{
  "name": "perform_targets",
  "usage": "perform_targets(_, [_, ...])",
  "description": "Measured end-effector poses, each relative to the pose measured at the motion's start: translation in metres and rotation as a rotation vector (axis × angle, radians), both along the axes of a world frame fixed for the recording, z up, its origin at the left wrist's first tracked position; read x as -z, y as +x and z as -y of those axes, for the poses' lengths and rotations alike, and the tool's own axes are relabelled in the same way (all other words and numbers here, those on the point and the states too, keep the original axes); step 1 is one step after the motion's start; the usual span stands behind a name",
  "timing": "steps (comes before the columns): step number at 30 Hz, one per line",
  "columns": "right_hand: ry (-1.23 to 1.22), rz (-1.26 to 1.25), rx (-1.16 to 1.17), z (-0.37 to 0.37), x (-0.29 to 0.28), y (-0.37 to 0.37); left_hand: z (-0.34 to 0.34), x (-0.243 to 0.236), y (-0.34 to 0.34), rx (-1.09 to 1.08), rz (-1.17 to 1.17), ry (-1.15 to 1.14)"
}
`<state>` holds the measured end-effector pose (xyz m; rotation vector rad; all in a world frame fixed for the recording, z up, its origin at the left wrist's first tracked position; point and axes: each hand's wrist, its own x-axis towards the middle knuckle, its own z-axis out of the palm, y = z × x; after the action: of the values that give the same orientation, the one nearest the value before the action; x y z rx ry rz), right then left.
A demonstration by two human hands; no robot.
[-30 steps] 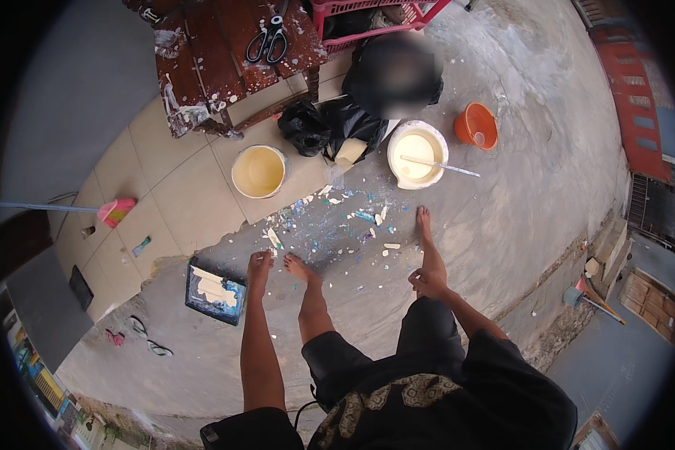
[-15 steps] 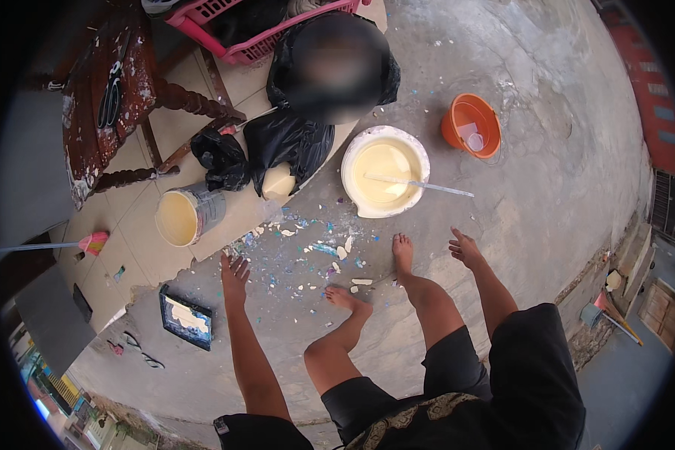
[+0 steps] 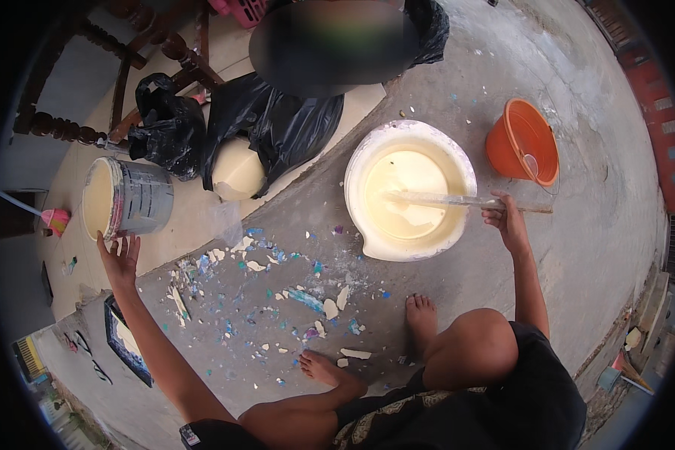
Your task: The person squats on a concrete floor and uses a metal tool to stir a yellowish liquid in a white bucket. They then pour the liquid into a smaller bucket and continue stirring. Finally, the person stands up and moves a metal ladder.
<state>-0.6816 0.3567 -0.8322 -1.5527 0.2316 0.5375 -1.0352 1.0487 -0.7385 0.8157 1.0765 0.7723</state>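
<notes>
A white basin [image 3: 463,161] with a spout-like lip holds cream-coloured paint-like liquid. A long flat stick [image 3: 442,199] leans in it, its far end sticking out past the right rim. My right hand [image 3: 511,226] is at that end, fingers over the stick and thumb below it. On the left, my left hand [image 3: 120,259] has its fingers spread at the lower rim of a tilted pail [image 3: 144,196]. Cream liquid shows inside the pail; whether the fingertips press on its rim is hard to tell.
Orange bucket [image 3: 521,142] with a clear cup, right of the basin. Black plastic bags [image 3: 277,127] partly cover a cream rounded thing [image 3: 238,169]. Cream and blue flakes [image 3: 304,300] litter the concrete around my feet. A paint tray [image 3: 127,341] lies lower left; wooden furniture legs [image 3: 120,101] stand behind.
I have come closer to the basin and pail. My right hand has moved up to the stick; my left hand has reached left to the pail's rim.
</notes>
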Motion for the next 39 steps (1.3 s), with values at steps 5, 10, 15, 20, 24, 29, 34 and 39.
perform_targets(5, [-0.045,0.3,-0.225,-0.032,-0.06,-0.032,-0.033,-0.004,-0.01,0.061,-0.096,0.12])
perform_targets(10, [-0.238,0.545,-0.347,-0.001,-0.081,-0.077,-0.029,-0.006,-0.038,0.051,-0.116,0.033])
perform_targets(15, [-0.326,0.709,-0.181,0.024,-0.074,-0.094,0.026,-0.033,-0.083,0.134,-0.096,0.173])
perform_targets(20, [-0.283,0.835,-0.029,0.011,-0.029,-0.097,0.103,-0.076,-0.116,0.249,-0.106,0.215])
perform_targets(24, [-0.133,0.778,-0.055,-0.02,-0.009,-0.098,0.158,-0.075,-0.13,0.445,-0.262,0.191])
perform_targets(29, [-0.105,0.66,-0.238,-0.025,-0.027,-0.109,0.228,-0.049,-0.083,0.705,-0.378,0.112])
perform_targets(34, [-0.211,0.582,-0.309,0.016,-0.058,-0.116,0.259,0.0,-0.029,0.903,-0.386,0.106])
perform_targets(39, [-0.342,0.734,-0.152,0.029,-0.048,-0.11,0.266,0.033,0.006,0.964,-0.373,0.142])
